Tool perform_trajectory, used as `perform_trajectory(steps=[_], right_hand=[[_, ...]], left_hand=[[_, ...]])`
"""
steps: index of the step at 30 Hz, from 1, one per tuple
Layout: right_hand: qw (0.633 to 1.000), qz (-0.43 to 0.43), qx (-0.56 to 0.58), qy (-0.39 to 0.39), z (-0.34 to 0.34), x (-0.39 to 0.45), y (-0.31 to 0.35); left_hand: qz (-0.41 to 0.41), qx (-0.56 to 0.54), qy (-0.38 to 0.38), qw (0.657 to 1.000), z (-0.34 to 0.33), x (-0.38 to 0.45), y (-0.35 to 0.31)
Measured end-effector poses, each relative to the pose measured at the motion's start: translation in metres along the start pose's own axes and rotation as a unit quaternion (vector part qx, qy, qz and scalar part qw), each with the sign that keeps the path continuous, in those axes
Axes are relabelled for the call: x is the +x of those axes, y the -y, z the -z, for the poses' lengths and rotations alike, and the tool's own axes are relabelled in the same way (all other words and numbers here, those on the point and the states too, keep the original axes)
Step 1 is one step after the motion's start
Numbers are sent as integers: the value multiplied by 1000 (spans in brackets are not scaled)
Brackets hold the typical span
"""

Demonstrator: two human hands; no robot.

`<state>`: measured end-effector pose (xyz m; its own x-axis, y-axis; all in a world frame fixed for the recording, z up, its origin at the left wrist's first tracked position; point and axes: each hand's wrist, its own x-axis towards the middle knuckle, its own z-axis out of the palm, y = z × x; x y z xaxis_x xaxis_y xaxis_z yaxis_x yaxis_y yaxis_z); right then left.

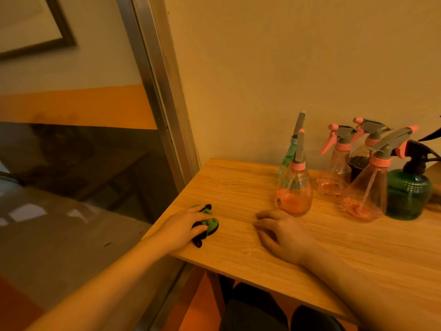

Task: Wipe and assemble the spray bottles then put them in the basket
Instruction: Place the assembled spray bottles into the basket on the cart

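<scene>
- Head view: the left hand [182, 226] lies on a small green and black cloth [207, 222] near the left corner of the wooden surface [238, 187]. Its grip is loosely curled over the cloth, fingers bent around the near side and the thumb pressed on top; part of the cloth sticks out past the fingers.
- The right hand [284, 232] rests palm down on the bare surface, well apart from the cloth. Its grip is open and holds nothing, the fingers slightly bent and spread with the tips on the wood.
- Just beyond the right hand's fingertips stands a clear pink spray bottle [294, 187] with a pink collar and a grey sprayer head; whether the fingertips touch its base I cannot tell.
- Behind that bottle, a clear green spray bottle [287, 158] stands close to the wall.
- Further right is a cluster of upright bottles: a second pink bottle [335, 173], a dark bottle [358, 163] behind it, and a third pink bottle [366, 194] nearer the front, all with grey sprayers with pink triggers.
- A dark green round bottle [408, 197] with a black sprayer stands just beside the third pink bottle, at the right edge of the view.
- All the bottles have their sprayer heads fitted.
</scene>
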<state>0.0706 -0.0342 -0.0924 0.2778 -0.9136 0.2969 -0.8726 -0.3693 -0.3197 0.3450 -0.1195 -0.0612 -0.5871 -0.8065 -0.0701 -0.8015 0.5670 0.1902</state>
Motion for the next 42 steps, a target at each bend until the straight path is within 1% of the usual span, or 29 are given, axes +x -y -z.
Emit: perform_trajectory(steps=[4, 9, 11, 13, 15, 17, 21, 26, 32, 38, 39, 40, 41, 42], right_hand=[[998, -2, 1, -56, 3, -4, -1], [996, 25, -17, -83, 13, -19, -11], [995, 22, -20, -90, 21, -30, -19], [994, 7, -29, -102, 30, -41, -28], [993, -14, -37, -115, 38, -53, -38], [991, -38, -51, -121, 47, -62, -48], [987, -78, -78, -115, 53, -67, -67], [979, -134, -95, -117, 47, -62, -75], [978, -159, -100, -87, 45, -59, -78], [980, -157, -88, -87, 44, -59, -78], [980, -159, -85, -87, 44, -60, -78], [980, -159, -82, -86, 45, -59, -77], [980, -160, -78, -85, 46, -59, -76], [981, -160, -75, -85, 48, -59, -75]], left_hand=[[-4, -10, -15, 1000, 0, 29, -8], [6, -16, -21, 1000, -1, 75, -17], [5, -27, -28, 999, -3, 88, -23], [2, -71, -54, 996, -6, 96, -30], [3, -142, -85, 986, -10, 102, -38], [4, -180, -104, 978, -14, 111, -46], [23, -179, -116, 977, -18, 138, -61], [19, -164, -96, 982, -17, 173, -70], [16, -153, -85, 984, -14, 199, -73], [30, -145, -85, 985, -18, 207, -70], [39, -132, -105, 985, -18, 206, -71], [44, -132, -140, 980, -16, 203, -74], [41, -172, -184, 967, -14, 199, -80], [33, -253, -220, 942, -11, 192, -88]])
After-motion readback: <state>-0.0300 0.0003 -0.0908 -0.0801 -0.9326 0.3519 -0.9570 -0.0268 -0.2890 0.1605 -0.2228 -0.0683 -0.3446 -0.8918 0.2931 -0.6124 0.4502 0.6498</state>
